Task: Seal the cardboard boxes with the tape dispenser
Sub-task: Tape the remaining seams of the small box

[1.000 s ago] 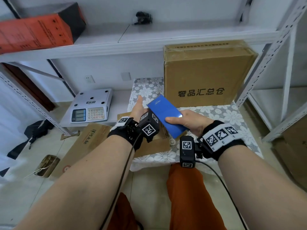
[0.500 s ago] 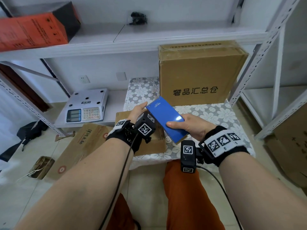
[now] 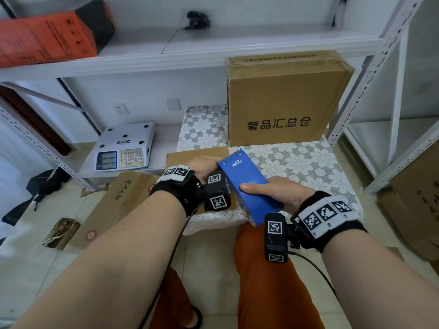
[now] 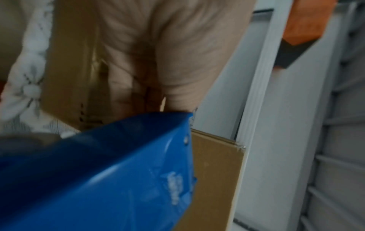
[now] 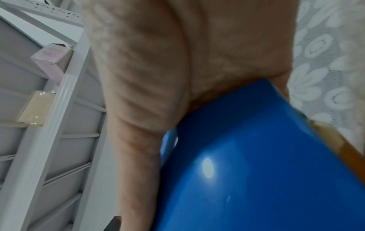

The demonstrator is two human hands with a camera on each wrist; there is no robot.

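Head cam looks down; wrist cams close-up; all share tape dispenser (image 3: 247, 186).

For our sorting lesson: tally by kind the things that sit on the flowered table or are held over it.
Boxes: 2, the standing box and the flat box.
Dispensers: 1, the blue tape dispenser gripped in the right hand.
Total: 3.

Looks like a small stockroom or packing corner: white slotted-angle metal shelving (image 3: 356, 74) across the top and right of frame, a sealed cardboard box (image 3: 282, 98) upper right of centre, an orange carton (image 3: 45, 36) upper left, a digital weighing scale (image 3: 123, 148) centre-left, flattened cardboard (image 3: 111, 205) on the tiled floor lower left.
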